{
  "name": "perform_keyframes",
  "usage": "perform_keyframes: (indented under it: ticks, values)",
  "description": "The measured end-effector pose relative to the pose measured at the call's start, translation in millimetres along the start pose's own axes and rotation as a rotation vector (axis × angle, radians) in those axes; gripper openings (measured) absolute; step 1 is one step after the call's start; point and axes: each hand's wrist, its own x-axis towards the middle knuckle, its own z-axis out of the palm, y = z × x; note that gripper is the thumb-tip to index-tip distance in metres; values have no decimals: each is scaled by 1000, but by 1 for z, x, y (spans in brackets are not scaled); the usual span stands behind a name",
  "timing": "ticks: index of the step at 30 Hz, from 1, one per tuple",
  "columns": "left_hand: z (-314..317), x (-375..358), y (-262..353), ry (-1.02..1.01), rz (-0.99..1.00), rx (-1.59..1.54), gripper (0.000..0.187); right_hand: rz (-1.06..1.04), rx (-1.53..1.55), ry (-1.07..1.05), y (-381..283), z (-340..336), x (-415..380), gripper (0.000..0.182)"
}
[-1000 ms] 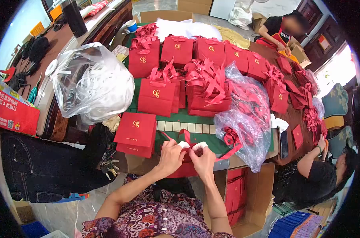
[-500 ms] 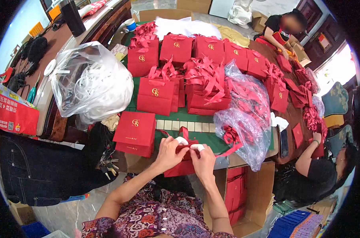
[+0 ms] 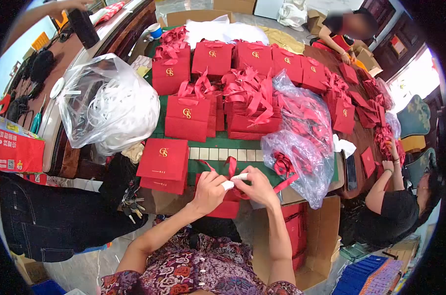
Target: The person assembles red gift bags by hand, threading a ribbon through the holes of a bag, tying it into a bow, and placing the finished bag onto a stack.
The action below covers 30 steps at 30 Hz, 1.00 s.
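Observation:
Both my hands meet over a small red paper bag [image 3: 225,210] at the table's near edge. My left hand [image 3: 210,191] is closed at the bag's top edge, its fingers bent round the bag. My right hand [image 3: 256,186] pinches at the same edge, where a red ribbon [image 3: 231,167] loops up between the hands and another length trails right. White coverings wrap some fingertips on both hands. The fingers hide the exact spot where ribbon and bag meet. Left of my hands stands another red bag [image 3: 163,162] with a gold logo.
Rows of red bags [image 3: 212,57] with ribbon handles fill the table's far side. A clear plastic bag of white cord [image 3: 124,105] lies left; plastic-wrapped red ribbons [image 3: 301,115] lie right. Below is a carton [image 3: 321,246] of red bags. Two co-workers sit on the right.
My right hand has turned and lifted slightly, its fingers now pinching closer to my left fingertips. The view has shifted a little. Another person's arm has appeared at the upper left.

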Motion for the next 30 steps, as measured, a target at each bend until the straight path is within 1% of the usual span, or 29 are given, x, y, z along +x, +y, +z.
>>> perform_keyframes:
  ticks: [2,3,5,6,8,9,11,12,13,15,16,17,19,20,21,22,23,24,25,27,28,30]
  values:
    - [1,-2,0,4,85,24,17,-79,94,-99,10,0,4,20]
    - [1,-2,-1,3,87,22,17,-77,93,-97,14,-3,6,20]
    - [1,-3,-2,6,138,-17,17,55,263,-274,18,-9,12,20]
    - [3,-3,-2,7,140,-18,17,56,262,-272,20,-9,14,20]
    - [6,-5,-2,35,45,-60,17,127,398,-347,26,-5,18,20]
    - [6,-5,-3,34,47,-60,17,127,397,-345,27,-1,18,20]
    - [4,-3,-5,-9,-19,-119,17,314,499,-234,26,10,17,21]
    - [3,-2,-6,-7,-20,-119,17,277,506,-177,33,18,16,22]
    - [1,-1,-7,-36,-31,-158,17,276,503,-178,33,22,19,22]
    - [-1,0,-2,-64,-38,-201,18,346,535,39,32,27,24,20]
    - [-2,0,5,-64,-30,-172,18,321,469,128,30,27,28,20]
    - [-1,1,8,-63,-19,-145,18,323,464,136,31,29,29,20]
    - [-4,8,4,-68,-138,-192,19,248,329,301,36,34,26,19]
    - [-3,9,0,-70,-168,-171,20,232,240,369,19,25,21,16]
    - [0,9,-5,-70,-200,-150,20,236,232,375,12,18,12,16]
    - [2,9,-11,-54,-217,-124,20,195,187,457,9,14,-2,15]
    - [-1,17,-16,-78,-320,-124,20,157,141,539,8,9,-15,15]
    - [0,18,-22,-71,-314,-95,20,159,41,528,9,2,-27,15]
    - [3,17,-28,-64,-309,-65,21,206,-56,523,10,-4,-38,13]
    - [7,18,-35,-59,-312,-64,21,113,-261,608,20,-9,-59,13]
    - [8,18,-37,-52,-317,-61,21,111,-262,605,25,-11,-65,13]
    - [8,18,-34,-22,-307,-59,21,155,-537,586,34,-12,-75,14]
